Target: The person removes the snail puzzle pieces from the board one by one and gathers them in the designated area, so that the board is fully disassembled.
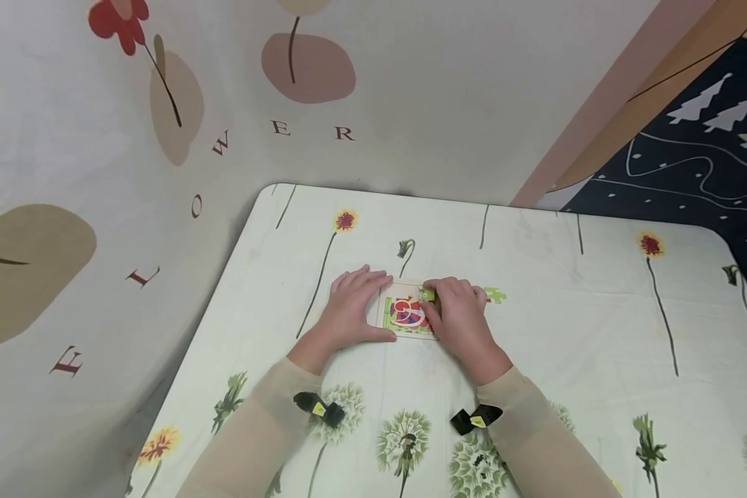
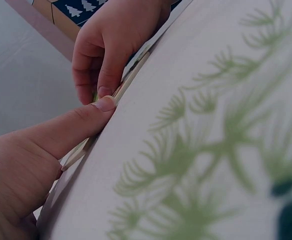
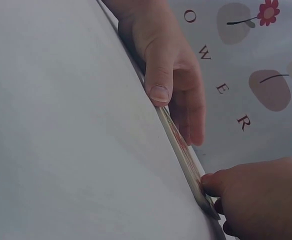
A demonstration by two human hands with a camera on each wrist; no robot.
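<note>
A small square wooden jigsaw puzzle board (image 1: 406,311) with a colourful snail picture lies flat on the table. My left hand (image 1: 351,312) holds the board at its left side, thumb at the near edge and fingers at the far edge. Over the board's right part is my right hand (image 1: 463,319), its thumb and forefinger pinching a green puzzle piece (image 1: 426,294) at the upper right. That hand hides the board's right edge. Another green puzzle piece (image 1: 496,296) lies on the table just beyond the right hand, partly covered by it.
The table (image 1: 573,311) wears a white cloth printed with flowers and dandelions. Behind and to the left hangs a pale curtain (image 1: 423,138) with letters and leaf shapes. A dark cloth with white trees (image 1: 697,145) is at the far right.
</note>
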